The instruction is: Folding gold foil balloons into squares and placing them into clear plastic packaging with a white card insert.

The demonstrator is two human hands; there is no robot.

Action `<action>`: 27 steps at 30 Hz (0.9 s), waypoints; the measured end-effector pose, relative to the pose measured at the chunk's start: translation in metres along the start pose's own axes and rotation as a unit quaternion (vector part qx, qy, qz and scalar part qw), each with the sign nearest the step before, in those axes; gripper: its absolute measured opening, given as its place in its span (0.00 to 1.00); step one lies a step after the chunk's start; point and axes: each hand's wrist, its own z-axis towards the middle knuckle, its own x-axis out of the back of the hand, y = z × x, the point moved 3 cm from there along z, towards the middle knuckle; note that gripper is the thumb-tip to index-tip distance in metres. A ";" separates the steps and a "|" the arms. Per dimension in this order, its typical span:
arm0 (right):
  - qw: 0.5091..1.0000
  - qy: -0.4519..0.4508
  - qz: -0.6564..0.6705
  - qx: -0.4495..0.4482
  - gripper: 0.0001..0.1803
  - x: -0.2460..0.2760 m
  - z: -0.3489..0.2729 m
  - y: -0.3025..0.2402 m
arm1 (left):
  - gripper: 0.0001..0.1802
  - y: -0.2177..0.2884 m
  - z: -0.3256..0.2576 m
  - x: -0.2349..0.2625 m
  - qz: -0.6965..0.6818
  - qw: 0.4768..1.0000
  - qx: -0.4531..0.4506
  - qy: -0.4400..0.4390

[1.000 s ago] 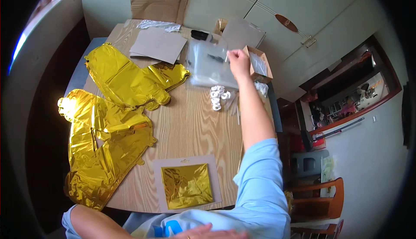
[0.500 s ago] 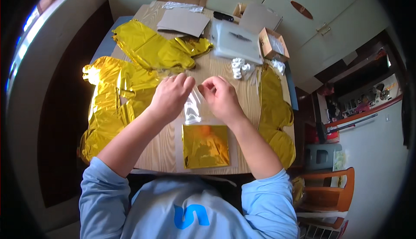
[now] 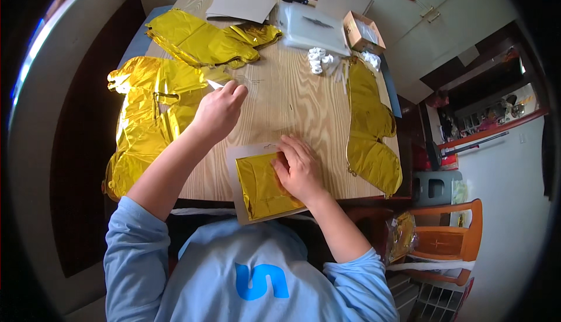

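My right hand [image 3: 299, 169] lies with its fingers stretched over the right side of a folded gold foil sheet [image 3: 263, 190]. The foil rests on a pale backing card [image 3: 235, 173] with a hanging slot at its top, tilted at the table's near edge. Farther off, my left hand [image 3: 221, 110] is closed, pinching what looks like clear plastic film with a whitish edge [image 3: 216, 82]. Faint print shows on see-through material beside its fingertips. Spread gold foil balloons [image 3: 149, 109] lie just left of that hand.
Another gold balloon [image 3: 371, 126] covers the table's right side. Toward the back are grey card sheets [image 3: 242, 8], a stack of clear plastic bags [image 3: 315, 30], crumpled white pieces [image 3: 321, 62] and a small cardboard box [image 3: 363, 32]. A wooden chair [image 3: 438, 237] stands at right.
My hands have parted: the right came down onto the foil, while the left moved slightly left. The clear plastic between them is no longer stretched upright. The card has turned and shifted a little left.
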 end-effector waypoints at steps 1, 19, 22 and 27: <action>1.000 0.013 0.022 -0.014 0.18 0.006 -0.003 -0.005 | 0.09 0.000 -0.004 -0.004 -0.005 1.000 -0.001 -0.013; 0.581 0.082 0.653 -0.478 0.17 -0.033 -0.136 -0.060 | 0.06 0.006 -0.029 -0.012 0.018 0.992 -0.094 -0.076; 0.664 0.111 0.563 -0.480 0.13 -0.016 -0.145 -0.063 | 0.06 0.013 -0.033 -0.007 0.032 0.989 -0.123 -0.074; 0.722 0.163 0.533 -0.411 0.25 0.047 -0.152 -0.048 | 0.06 0.027 -0.035 0.003 0.027 0.988 -0.126 -0.088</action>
